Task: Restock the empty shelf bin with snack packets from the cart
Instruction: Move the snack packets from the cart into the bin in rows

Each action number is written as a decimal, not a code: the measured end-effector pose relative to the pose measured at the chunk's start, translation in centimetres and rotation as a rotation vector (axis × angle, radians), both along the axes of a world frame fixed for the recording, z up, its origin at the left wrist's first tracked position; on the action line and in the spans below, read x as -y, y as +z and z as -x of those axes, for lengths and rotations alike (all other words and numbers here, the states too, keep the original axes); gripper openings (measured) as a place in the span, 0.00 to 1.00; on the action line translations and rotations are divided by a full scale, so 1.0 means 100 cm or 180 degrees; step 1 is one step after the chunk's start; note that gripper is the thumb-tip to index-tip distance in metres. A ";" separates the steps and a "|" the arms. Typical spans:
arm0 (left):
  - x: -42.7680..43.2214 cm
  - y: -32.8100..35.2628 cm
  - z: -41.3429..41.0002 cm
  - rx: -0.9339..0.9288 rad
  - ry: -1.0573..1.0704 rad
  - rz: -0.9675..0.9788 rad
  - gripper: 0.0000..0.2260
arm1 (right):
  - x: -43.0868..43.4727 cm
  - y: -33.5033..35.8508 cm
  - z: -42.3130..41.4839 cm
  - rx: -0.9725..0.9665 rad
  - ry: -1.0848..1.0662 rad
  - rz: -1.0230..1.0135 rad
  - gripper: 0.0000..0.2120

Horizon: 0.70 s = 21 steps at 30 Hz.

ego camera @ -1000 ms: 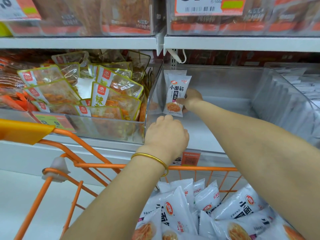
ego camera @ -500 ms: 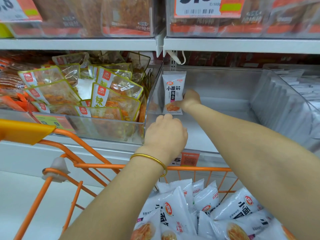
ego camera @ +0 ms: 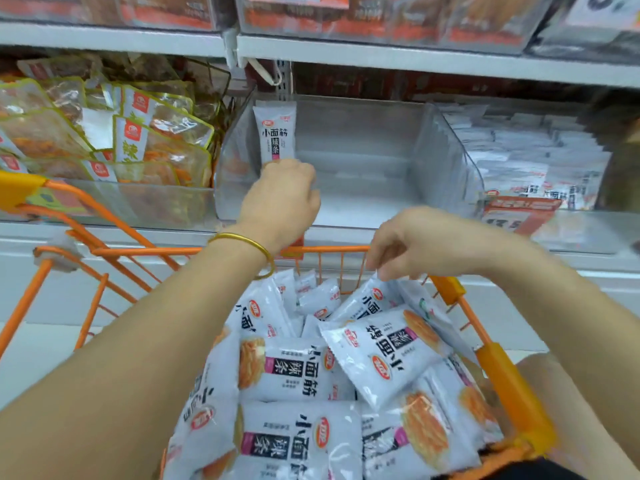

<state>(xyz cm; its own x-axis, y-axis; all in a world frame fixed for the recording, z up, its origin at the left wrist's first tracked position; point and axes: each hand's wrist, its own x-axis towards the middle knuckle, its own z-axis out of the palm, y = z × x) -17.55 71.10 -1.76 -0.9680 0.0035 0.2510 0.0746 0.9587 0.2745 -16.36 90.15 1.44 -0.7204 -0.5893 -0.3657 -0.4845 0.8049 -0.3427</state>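
Only the head view here. The clear shelf bin is basically bare, with one standing packet upright against its left wall. The person's left hand, gold bracelet on the wrist, sits right at the foot of that packet with the fingers curled. Its back faces the camera, so there's no telling if it's pinching the packet or just propping it.

The right hand is down over the orange cart, fingertips drawn together on the top edge of a leaning packet at the far end of the pile. It's a bit blurry but looks like a pinch. Everything else to restock is heaped in the cart.

What could go wrong: the standing packet has nothing beside it, so if the left hand lets go it'll probably flop flat. The film also looks slick, so a fingertip grab on one edge could slip. Yanking it out might also drag neighbouring packets over the cart rim.
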 end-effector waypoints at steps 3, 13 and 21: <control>-0.012 0.002 -0.013 -0.0119 -0.0153 -0.0096 0.14 | -0.010 -0.014 -0.008 -0.0761 0.0063 -0.0884 0.13; -0.021 -0.007 -0.035 -0.0177 -0.0481 -0.0487 0.10 | -0.025 -0.009 -0.017 -0.0888 -0.0247 -0.0741 0.15; -0.026 0.005 -0.044 0.0660 -0.1246 -0.0999 0.30 | -0.035 0.021 0.012 0.1190 -0.1600 0.2636 0.08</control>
<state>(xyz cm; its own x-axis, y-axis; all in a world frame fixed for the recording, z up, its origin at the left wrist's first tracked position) -13.14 73.68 -1.26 -0.9387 0.3292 0.1018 0.3234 0.7397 0.5901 -17.53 93.69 3.57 -0.8764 -0.4209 -0.2339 0.0931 0.3285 -0.9399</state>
